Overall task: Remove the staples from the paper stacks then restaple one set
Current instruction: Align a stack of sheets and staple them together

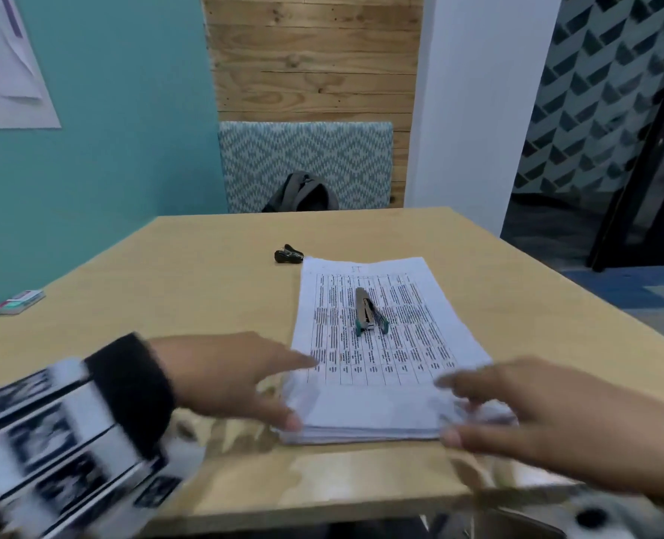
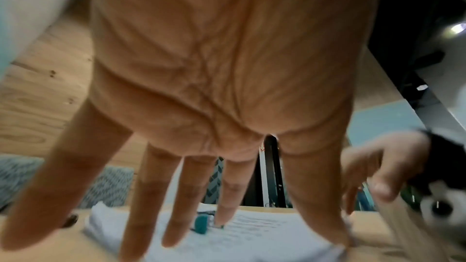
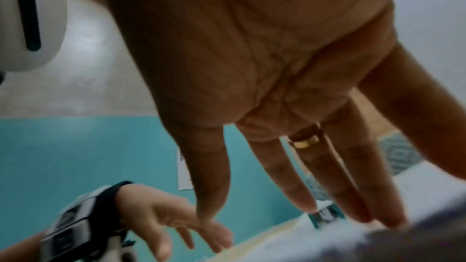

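On the paper stack [image 1: 381, 383], stapler [image 1: 367, 311] points away.

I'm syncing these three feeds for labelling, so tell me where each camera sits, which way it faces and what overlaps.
Head: worn on the head, facing forward and down at the table; shows the left hand and right hand at the paper stack.
Left wrist: looks along the left palm and straight fingers towards the stack.
Right wrist: looks along the right palm, ring visible.
Shared: all three show the stapler lying on the stack; each wrist view catches the other hand.
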Demonstrator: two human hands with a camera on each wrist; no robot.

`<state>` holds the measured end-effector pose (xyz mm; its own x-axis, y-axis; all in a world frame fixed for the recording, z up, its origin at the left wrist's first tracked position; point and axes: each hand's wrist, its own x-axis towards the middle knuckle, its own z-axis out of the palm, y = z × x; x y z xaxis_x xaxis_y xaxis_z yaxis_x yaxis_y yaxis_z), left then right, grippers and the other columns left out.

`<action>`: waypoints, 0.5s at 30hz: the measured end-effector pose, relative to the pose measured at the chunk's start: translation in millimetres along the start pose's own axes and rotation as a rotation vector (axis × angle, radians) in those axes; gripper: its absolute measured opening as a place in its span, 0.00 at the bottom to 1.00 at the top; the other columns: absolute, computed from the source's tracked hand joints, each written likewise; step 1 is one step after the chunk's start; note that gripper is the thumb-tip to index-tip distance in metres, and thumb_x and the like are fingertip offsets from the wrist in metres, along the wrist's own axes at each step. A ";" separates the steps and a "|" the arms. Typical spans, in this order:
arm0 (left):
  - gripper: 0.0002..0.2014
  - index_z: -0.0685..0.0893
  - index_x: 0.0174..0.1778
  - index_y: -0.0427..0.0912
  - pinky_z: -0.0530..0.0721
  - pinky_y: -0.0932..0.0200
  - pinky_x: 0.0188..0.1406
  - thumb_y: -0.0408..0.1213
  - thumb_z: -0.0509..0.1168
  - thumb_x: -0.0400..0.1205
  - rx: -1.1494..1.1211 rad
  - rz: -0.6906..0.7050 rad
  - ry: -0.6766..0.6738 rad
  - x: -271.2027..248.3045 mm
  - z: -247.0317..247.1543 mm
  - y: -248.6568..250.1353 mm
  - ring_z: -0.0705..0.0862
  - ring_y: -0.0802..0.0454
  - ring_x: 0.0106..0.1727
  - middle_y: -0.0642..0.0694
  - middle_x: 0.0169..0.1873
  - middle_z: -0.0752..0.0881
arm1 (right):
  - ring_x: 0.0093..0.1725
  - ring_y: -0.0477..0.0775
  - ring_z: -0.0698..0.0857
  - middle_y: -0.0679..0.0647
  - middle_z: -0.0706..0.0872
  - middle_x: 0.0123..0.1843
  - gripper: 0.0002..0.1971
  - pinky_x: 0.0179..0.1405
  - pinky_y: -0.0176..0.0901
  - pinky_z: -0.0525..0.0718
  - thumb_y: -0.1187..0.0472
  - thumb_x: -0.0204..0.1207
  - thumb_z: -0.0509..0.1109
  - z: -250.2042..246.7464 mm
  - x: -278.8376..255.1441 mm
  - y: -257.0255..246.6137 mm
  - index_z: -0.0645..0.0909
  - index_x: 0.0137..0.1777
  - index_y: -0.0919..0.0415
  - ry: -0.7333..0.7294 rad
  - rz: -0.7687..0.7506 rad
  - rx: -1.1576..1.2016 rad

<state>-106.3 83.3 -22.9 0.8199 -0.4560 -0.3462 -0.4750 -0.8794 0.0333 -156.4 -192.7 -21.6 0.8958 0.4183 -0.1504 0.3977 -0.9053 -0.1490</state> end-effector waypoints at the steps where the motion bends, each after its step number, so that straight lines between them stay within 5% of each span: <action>1: 0.42 0.50 0.80 0.62 0.54 0.69 0.75 0.70 0.52 0.70 -0.029 -0.019 0.000 -18.4 11.6 2.1 0.56 0.63 0.79 0.61 0.80 0.56 | 0.71 0.30 0.68 0.27 0.67 0.71 0.57 0.67 0.26 0.66 0.13 0.46 0.34 15.7 -7.2 5.8 0.61 0.77 0.37 0.003 0.013 0.013; 3: 0.48 0.42 0.80 0.64 0.49 0.66 0.77 0.79 0.37 0.62 -0.102 -0.093 0.057 -41.8 41.6 10.8 0.46 0.63 0.81 0.59 0.82 0.44 | 0.80 0.38 0.58 0.33 0.54 0.78 0.61 0.74 0.34 0.61 0.14 0.47 0.25 45.5 -7.4 8.8 0.58 0.80 0.41 0.125 0.073 -0.003; 5: 0.58 0.37 0.79 0.63 0.49 0.52 0.81 0.82 0.20 0.50 -0.098 -0.202 0.196 -45.0 73.7 21.6 0.39 0.58 0.82 0.56 0.81 0.37 | 0.76 0.52 0.71 0.48 0.68 0.77 0.48 0.66 0.53 0.75 0.24 0.70 0.30 74.9 1.3 7.1 0.73 0.74 0.52 0.400 0.082 -0.091; 7: 0.59 0.43 0.80 0.62 0.55 0.43 0.78 0.78 0.12 0.50 -0.115 -0.352 0.342 -36.6 101.3 29.4 0.44 0.55 0.83 0.55 0.82 0.41 | 0.64 0.57 0.83 0.54 0.85 0.64 0.35 0.54 0.56 0.83 0.37 0.82 0.39 98.0 8.9 3.0 0.84 0.59 0.56 0.662 0.068 -0.096; 9: 0.49 0.68 0.76 0.58 0.73 0.42 0.67 0.72 0.18 0.70 -0.118 -0.427 0.504 -28.9 117.5 34.6 0.68 0.49 0.78 0.50 0.78 0.67 | 0.55 0.55 0.89 0.53 0.91 0.52 0.32 0.51 0.51 0.81 0.43 0.84 0.43 111.0 16.0 -0.4 0.88 0.47 0.56 0.849 0.034 -0.051; 11: 0.38 0.87 0.58 0.50 0.85 0.48 0.49 0.61 0.32 0.83 -0.151 -0.403 0.725 -28.6 124.6 40.1 0.87 0.45 0.59 0.46 0.58 0.87 | 0.49 0.54 0.90 0.53 0.92 0.46 0.30 0.48 0.50 0.78 0.48 0.84 0.45 116.1 20.4 -1.3 0.89 0.41 0.58 1.023 0.014 -0.046; 15: 0.22 0.92 0.38 0.43 0.86 0.56 0.31 0.48 0.54 0.79 -0.142 -0.324 1.019 -27.0 127.4 50.0 0.91 0.46 0.40 0.44 0.39 0.92 | 0.40 0.56 0.90 0.55 0.91 0.39 0.23 0.40 0.47 0.84 0.54 0.80 0.53 118.7 22.1 -1.4 0.88 0.35 0.59 1.074 0.033 -0.082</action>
<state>-192.9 69.1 -131.3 0.8113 -0.0399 0.5833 -0.1994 -0.9567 0.2120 -160.7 -173.4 -140.7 0.5964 0.1466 0.7892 0.3470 -0.9336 -0.0889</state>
